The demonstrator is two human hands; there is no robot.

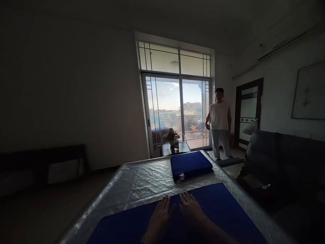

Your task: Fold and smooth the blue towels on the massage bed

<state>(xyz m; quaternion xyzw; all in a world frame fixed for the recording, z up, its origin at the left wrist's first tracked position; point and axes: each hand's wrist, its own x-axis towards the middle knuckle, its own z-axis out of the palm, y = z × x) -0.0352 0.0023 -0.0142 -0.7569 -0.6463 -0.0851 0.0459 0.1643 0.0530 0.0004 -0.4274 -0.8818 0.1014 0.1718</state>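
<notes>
A dark blue flat cloth or mat (218, 210) lies spread over the near part of a quilted, silvery surface (144, 179). My left hand (162, 211) rests flat on the blue piece near its far edge, fingers stretched forward. Beside it, my right hand (190, 206) also lies flat with its fingers extended toward that edge. A narrow gap separates the two hands, and neither grips anything. Beyond them sits a folded blue stack (191, 164) of similar material, with a white tag (181, 176) at its near left corner.
A small dark table (165, 149) with a plant (171, 135) and a bottle (176, 142) stands past the far end, before glass sliding doors (162, 101). A person (220, 122) stands at the right. A dark sofa (284, 156) is at right, a low dark bench (63, 152) at left.
</notes>
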